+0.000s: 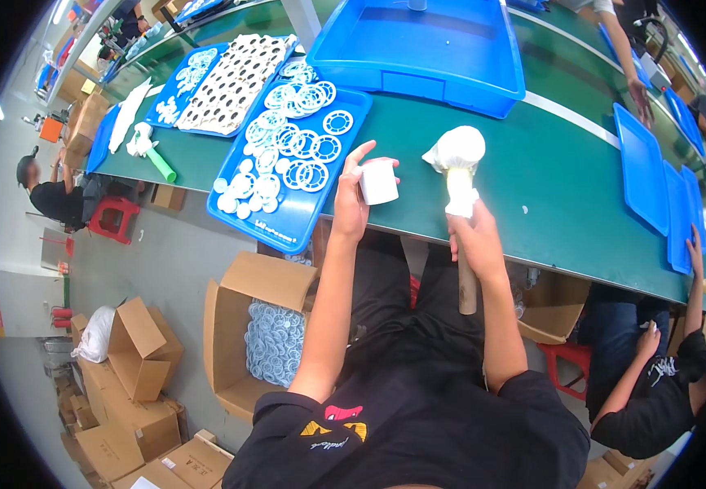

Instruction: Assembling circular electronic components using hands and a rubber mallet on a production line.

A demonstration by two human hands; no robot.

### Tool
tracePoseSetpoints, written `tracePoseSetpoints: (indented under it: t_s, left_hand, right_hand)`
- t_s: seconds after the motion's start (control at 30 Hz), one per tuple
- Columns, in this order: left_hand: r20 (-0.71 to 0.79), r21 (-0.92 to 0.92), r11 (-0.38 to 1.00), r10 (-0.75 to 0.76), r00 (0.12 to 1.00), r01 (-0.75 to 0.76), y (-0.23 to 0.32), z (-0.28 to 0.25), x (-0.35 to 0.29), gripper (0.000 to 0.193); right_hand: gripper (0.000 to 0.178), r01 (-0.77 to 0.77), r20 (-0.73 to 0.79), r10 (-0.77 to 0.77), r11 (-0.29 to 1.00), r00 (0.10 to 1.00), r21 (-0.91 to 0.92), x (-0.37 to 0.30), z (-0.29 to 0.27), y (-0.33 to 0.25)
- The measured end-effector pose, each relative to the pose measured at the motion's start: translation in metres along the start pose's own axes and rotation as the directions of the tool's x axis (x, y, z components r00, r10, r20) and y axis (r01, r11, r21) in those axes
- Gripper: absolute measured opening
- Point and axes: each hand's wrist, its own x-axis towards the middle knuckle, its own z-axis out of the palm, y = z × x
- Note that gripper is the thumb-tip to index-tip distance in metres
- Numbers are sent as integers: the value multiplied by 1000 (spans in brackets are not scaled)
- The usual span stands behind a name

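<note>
My left hand (350,200) is raised at the bench's near edge, its fingers closed around a small white cylindrical piece (380,182). To its right, my right hand (481,239) grips a mallet (460,147) with a rounded head wrapped in white. White wrapping also covers the upper part of its shaft, and the bare brownish handle points down past the bench edge. The two held things are apart. Just left of my left hand lies a blue tray (292,222) with many white rings (311,174) and small white discs (245,184).
A large blue bin (451,88) stands on the green bench (549,187). Further left lie a perforated pale tray (235,81) and a green-handled tool (161,165). Blue trays (641,167) sit at right, beside a co-worker (655,367). Below, a carton (224,342) holds pale blue rings.
</note>
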Motion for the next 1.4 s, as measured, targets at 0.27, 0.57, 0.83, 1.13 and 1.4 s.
tracePoseSetpoints:
  t_s: [0.27,0.57,0.83,1.13,1.4]
  left_hand:
    - [30,-57,998,33,999,-31,-3,-4,1,62]
    - [-18,17,999,48,999,-48,-14,-7,3,63]
    - [-33,103,993,68,997,-64,-8,0,2,66]
    - [-58,143,988,70,996,-61,-5,4,0,70]
    - [300,179,983,-90,950,37,16,35,-21,79]
  right_hand:
    - [24,160,-167,-137,977,977,138,3,1,14]
    - [65,429,-471,-380,903,796,-3,9,11,40]
    - [78,357,-430,-326,934,842,-8,10,12,25]
    - [51,46,-291,-41,999,956,10,-6,-22,10]
    - [60,341,-174,-351,936,920,-88,-38,-11,27]
